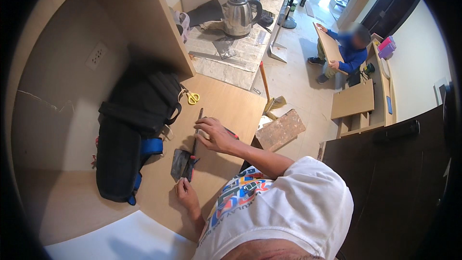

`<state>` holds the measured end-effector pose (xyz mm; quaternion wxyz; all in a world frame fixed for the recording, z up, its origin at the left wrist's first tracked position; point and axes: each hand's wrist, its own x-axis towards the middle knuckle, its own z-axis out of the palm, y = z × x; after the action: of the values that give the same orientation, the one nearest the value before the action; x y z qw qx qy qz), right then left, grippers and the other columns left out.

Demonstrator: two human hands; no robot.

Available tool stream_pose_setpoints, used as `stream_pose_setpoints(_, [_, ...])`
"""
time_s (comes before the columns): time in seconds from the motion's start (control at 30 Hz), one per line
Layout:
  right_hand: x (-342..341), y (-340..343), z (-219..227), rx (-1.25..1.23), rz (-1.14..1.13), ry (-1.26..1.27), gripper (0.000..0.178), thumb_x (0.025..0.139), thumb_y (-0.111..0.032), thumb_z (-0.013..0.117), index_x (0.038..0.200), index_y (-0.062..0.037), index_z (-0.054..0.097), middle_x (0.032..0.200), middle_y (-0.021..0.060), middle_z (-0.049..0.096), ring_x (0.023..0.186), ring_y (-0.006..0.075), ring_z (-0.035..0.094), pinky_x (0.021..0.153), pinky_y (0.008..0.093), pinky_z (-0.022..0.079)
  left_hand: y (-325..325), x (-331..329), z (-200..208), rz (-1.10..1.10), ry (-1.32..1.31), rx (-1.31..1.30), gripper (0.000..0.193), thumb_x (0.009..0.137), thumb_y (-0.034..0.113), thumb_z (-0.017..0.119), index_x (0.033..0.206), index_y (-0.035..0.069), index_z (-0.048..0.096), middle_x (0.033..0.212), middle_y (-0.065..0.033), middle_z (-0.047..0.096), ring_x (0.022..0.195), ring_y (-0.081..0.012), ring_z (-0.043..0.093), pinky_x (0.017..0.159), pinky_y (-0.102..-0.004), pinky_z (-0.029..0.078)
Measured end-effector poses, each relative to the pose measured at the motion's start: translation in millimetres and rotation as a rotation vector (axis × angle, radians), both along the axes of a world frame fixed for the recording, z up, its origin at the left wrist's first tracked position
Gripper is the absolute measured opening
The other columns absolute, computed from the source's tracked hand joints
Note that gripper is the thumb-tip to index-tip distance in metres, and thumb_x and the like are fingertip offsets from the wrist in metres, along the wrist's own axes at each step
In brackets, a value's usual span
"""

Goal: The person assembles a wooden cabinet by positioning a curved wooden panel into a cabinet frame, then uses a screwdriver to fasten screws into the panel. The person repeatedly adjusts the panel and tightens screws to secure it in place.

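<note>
My right hand (215, 135) reaches over a slim dark bar (200, 113), fingers curved and fingertips against it. Red and black parts show at the bar's lower end; the tool's exact kind is unclear. Beside that end lies a dark flat piece (180, 161) with a greyish face. My left hand (186, 195) has its fingers pinched together at this piece's near edge. Another red and black object (233, 135) is partly hidden behind my right wrist. All of these are on a light wooden surface (226, 100).
A black bag (139, 110) with blue straps lies at left, yellow-handled scissors (193, 97) beside it. A metal kettle (238, 17) stands on the littered counter (250, 62). A broom (275, 103) and brown board (281, 130) occupy the floor. Farther right, another person (353, 50) holds a wooden panel (329, 45).
</note>
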<state>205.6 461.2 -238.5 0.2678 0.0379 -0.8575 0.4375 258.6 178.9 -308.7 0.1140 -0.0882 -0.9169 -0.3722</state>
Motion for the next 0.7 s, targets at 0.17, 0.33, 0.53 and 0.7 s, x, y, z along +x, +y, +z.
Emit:
stream_pose_setpoints(0.17, [42.9,22.5,-19.9,0.065,-0.239,-0.039,0.029,0.087,-0.017,0.073,0.112,-0.0027,0.067,0.12,0.0165,0.064,0.114,0.0346,0.058,0.1,0.0461,0.043,-1.8,18.6,-12.2,-0.017,0.043,0.055,0.017,0.098,0.008,0.062,0.104,-0.006,0.067,0.098,-0.0218,0.069,0.086,-0.0365,0.067,0.075,-0.0432,0.054])
stream_pose_setpoints(0.33, [59.3,39.0,-52.8,0.078,-0.344,-0.213,0.041,0.089,-0.031,0.071,0.116,-0.001,0.064,0.12,0.0171,0.063,0.116,0.0359,0.056,0.105,0.0478,0.038,-1.4,18.8,-12.6,0.092,0.033,0.259,0.021,0.099,0.012,0.064,0.11,-0.005,0.066,0.092,-0.0179,0.069,0.076,-0.0295,0.065,0.069,-0.0379,0.052])
stream_pose_setpoints(0.53, [70.0,27.3,-56.4,0.367,-0.33,-0.213,0.065,0.088,-0.048,0.068,0.128,0.0018,0.057,0.127,0.019,0.059,0.128,0.0344,0.049,0.113,0.0515,0.029,2.7,12.8,-12.4,0.08,-0.068,0.251,0.033,0.093,0.024,0.075,0.113,-0.001,0.066,0.08,-0.0078,0.064,0.063,-0.0173,0.056,0.058,-0.0314,0.047])
stream_pose_setpoints(0.7, [70.2,27.6,-60.8,0.338,-0.325,-0.234,0.066,0.086,-0.047,0.07,0.128,0.0012,0.056,0.128,0.0189,0.058,0.129,0.034,0.048,0.114,0.0516,0.027,3.0,13.1,-21.0,0.071,-0.074,0.238,0.032,0.091,0.024,0.077,0.108,0.0,0.067,0.077,-0.0073,0.062,0.061,-0.0187,0.055,0.057,-0.0331,0.048])
